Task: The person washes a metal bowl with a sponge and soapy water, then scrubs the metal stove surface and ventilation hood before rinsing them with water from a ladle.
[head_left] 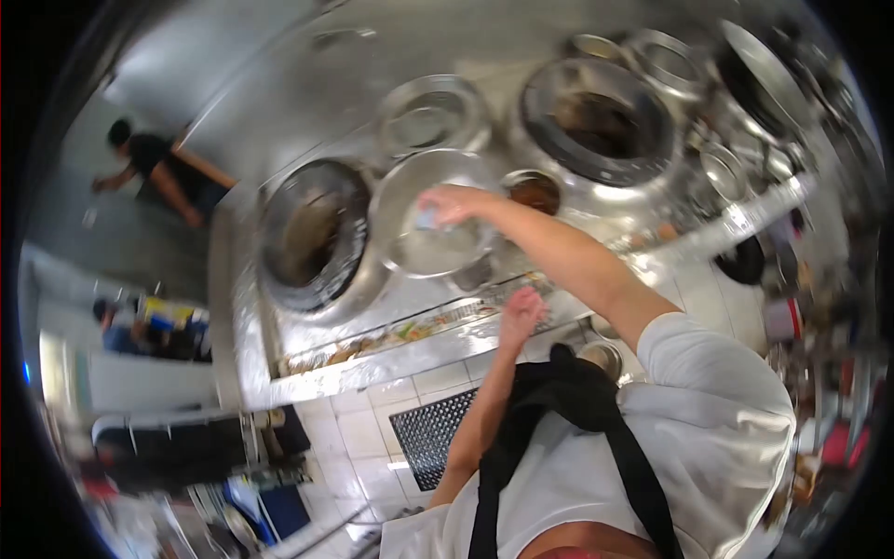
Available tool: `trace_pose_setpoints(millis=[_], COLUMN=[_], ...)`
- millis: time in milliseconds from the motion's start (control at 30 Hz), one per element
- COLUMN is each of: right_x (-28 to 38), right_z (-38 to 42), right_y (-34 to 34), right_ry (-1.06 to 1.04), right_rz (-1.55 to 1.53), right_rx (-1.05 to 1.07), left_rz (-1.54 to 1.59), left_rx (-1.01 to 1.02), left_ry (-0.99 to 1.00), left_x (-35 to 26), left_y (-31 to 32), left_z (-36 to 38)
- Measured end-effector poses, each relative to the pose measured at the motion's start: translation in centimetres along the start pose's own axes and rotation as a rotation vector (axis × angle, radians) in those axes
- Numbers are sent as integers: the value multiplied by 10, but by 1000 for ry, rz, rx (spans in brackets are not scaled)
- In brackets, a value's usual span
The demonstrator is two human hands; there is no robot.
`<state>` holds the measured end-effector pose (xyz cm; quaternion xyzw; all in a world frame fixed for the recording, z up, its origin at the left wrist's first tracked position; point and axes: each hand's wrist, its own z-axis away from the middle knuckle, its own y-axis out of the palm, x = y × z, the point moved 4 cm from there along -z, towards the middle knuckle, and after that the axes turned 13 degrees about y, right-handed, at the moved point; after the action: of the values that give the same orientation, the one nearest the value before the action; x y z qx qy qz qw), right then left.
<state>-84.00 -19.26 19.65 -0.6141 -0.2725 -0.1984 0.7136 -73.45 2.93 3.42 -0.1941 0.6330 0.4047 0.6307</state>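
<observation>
My right hand point(453, 203) reaches inside a wide metal bowl point(396, 191), arm stretched out over the counter. Its fingers are closed around a small pale bluish thing point(426, 220), too blurred to name. My left hand point(523, 314) hangs at the counter's front edge, palm up, fingers loosely curled and apart with nothing in them. Beside the bowl, on its right, is a small container of brown contents point(534, 194). Behind the bowl lies a round metal pan point(430, 119).
Dark-rimmed wok burners point(358, 238) point(535, 102) flank the bowl. Food scraps point(410, 331) line the gutter along the counter front. Pans and bowls point(722, 172) crowd the right side. A black perforated mat point(431, 436) lies on the tiles. Another person point(154, 168) stands far left.
</observation>
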Motion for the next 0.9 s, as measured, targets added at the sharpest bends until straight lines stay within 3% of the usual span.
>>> trace_pose_setpoints(millis=[67,100,167,233,267,300,367,400,433,467,600,733,767,833,867,900], right_x=[18,10,-22,-101,-136,-186,-189,-180,-153,-124,-23,44,50,40,1,7], right_z=[70,100,178,236,264,293,313,304,290,271,180,105,88,41,4,13], right_y=[-47,-51,-69,-30,0,35,44,41,29,12,-41,-59,-52,-8,35,39], right_ry=[65,103,13,344,548,868,913,901,689,466,86,11,-20,290,256,194], right_rz=[-251,-260,-462,-917,-1317,-1269,-1292,-1289,-1238,-1186,-923,-288,-272,244,487,497], right_rx=[-288,-304,-757,-785,-806,-887,-1011,-966,-918,-873,-699,-392,-374,78,350,367], left_rz=[184,184,-90,-153,-220,-165,-321,-313,-300,-310,-391,-451,-509,-626,-614,-626], left_rx=[-40,-11,139,114,87,26,-66,-155,-246,-338,-559,-698,-755,-841,-878,-885], left_ry=[46,16,-61,-62,-56,10,108,37,-38,-35,-21,24,36,-6,0,9], left_x=[11,9,-3,-20,-22,-20,2,-2,-11,-36,-60,-69,-66,-59,-49,-34], left_y=[15,21,32,28,19,4,-48,-67,-81,-83,-127,-168,-180,-204,-218,-236], left_z=[-12,-15,-20,-10,1,13,39,54,75,91,139,180,194,229,249,267])
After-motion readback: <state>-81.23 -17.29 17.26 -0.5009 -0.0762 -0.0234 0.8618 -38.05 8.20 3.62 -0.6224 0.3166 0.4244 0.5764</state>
